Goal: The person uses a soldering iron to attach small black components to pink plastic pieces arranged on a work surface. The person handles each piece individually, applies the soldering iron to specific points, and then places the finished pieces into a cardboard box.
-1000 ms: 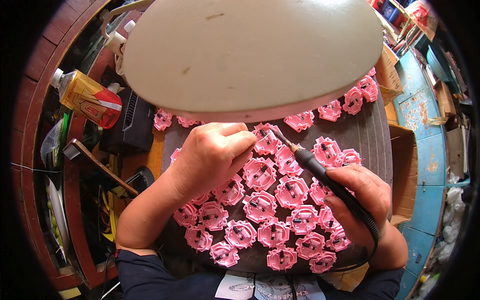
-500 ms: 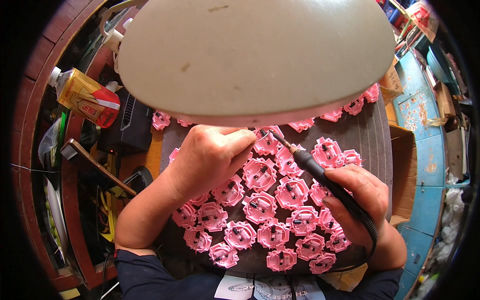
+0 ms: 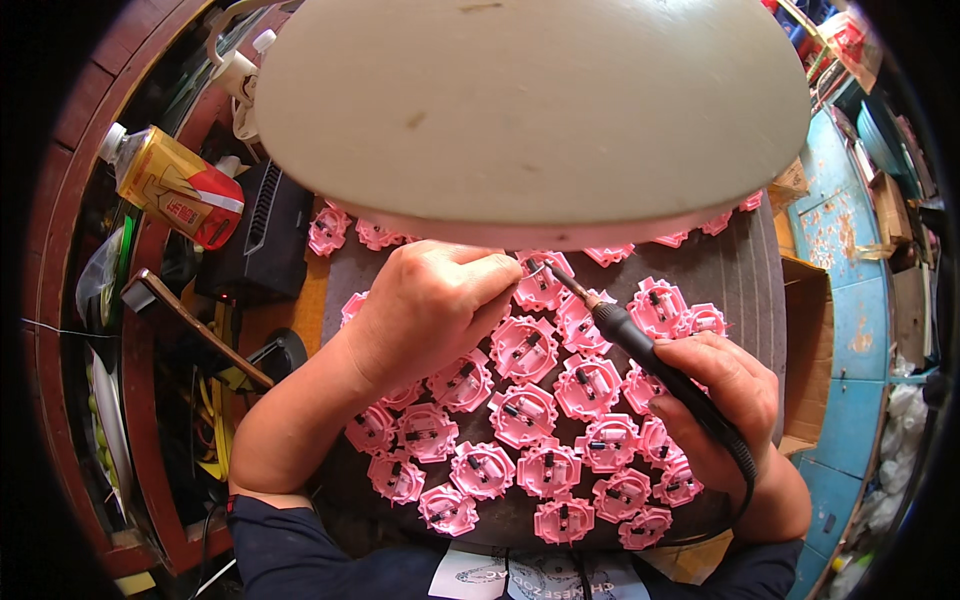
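Observation:
My right hand [image 3: 725, 385] is closed round the black handle of a soldering iron [image 3: 640, 345], whose cord drops past my wrist. Its metal tip points up and left, reaching a pink plastic housing [image 3: 541, 292] with small black and light parts inside. Close to that tip, my left hand [image 3: 430, 300] pinches a thin, pale wire [image 3: 532, 267] between thumb and forefinger. Whether tip and wire touch is too small to tell. Many similar pink housings [image 3: 523, 415] lie open side up on a dark grey mat [image 3: 735, 270], some partly covered by my left hand.
A large pale lampshade [image 3: 530, 110] hangs over the far part of the mat and hides it. To the left are a drink bottle [image 3: 180, 190], a black box [image 3: 258, 240] and a reddish wooden frame [image 3: 165, 420]. A cardboard box [image 3: 805, 350] and blue cabinet [image 3: 845, 430] stand right.
The view has shifted slightly, so the lampshade sits a little to the right and higher. Both hands keep nearly the same pose, with the iron's tip still at the same pink housing.

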`<state>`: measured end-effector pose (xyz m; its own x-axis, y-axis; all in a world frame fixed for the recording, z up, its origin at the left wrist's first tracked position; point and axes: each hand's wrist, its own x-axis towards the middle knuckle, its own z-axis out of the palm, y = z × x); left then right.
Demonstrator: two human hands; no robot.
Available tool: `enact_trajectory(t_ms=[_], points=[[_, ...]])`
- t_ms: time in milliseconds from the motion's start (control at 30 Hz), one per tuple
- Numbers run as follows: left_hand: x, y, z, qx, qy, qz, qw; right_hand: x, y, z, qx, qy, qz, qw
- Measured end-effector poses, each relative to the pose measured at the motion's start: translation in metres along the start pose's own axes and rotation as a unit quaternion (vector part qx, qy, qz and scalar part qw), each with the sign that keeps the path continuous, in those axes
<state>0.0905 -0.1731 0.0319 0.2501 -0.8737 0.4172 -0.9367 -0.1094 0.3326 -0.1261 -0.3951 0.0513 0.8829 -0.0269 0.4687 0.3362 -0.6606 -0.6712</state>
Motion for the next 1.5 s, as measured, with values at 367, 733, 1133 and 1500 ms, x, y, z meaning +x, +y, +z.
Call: enact_trajectory(t_ms=[367,733,1133,1500], points=[[0.0,-0.004,0.003,-0.002,0.005,0.008,1.0,0.0,0.001,-0.001,-0.006,-0.01,-0.005,1.0],[-0.003,0.004,-0.009,-0.039,0.018,-0.002,0.999,-0.002,-0.001,-0.006,-0.011,0.006,-0.019,1.0],[-0.009,0.005,-0.006,-0.044,-0.006,0.01,0.999,-0.003,-0.003,-0.006,-0.005,-0.015,-0.031,0.999],[-0.008,0.005,-0.006,-0.044,-0.007,0.01,0.999,-0.001,-0.002,-0.003,0.004,-0.014,-0.04,0.999]])
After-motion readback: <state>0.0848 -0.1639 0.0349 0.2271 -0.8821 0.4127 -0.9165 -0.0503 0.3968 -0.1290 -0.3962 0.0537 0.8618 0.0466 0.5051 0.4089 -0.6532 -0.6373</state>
